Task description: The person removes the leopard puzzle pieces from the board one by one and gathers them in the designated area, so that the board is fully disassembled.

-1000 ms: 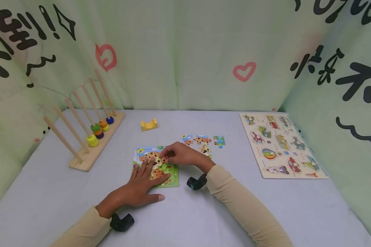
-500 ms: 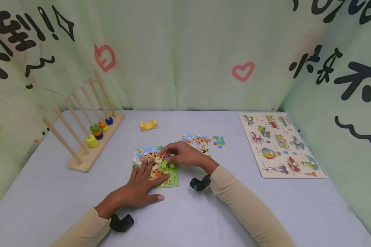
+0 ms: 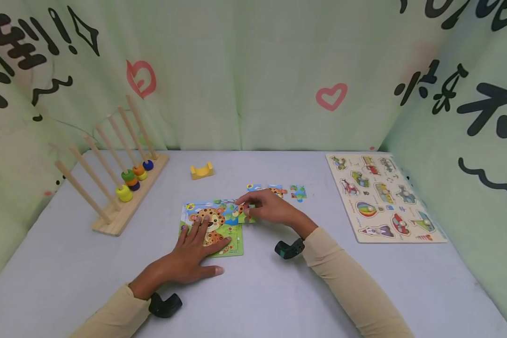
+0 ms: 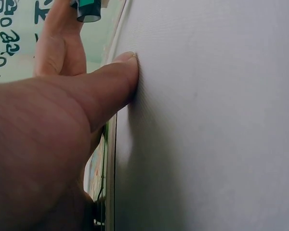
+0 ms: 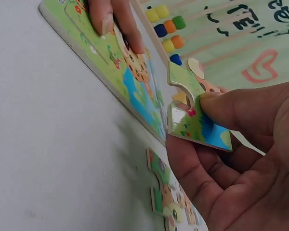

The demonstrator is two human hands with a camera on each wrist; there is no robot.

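Two hands: left hand (image 3: 193,256) presses one puzzle board (image 3: 230,241), right hand (image 3: 269,207) pinches one piece (image 5: 192,113).

The left hand (image 3: 194,256) is covering the lower part of the puzzle board (image 3: 232,248), while the right hand (image 3: 272,209) is hiding several loose pieces (image 3: 297,191) behind it.

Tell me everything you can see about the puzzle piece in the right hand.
The puzzle piece is a flat, thick jigsaw piece, wood or stiff card by its look, with a rounded knob and a notch. Its printed face shows green, some blue, red spots and a cream and orange patch. The right hand pinches it between thumb and fingers, tilted and lifted off the table, by the right edge of the puzzle board.
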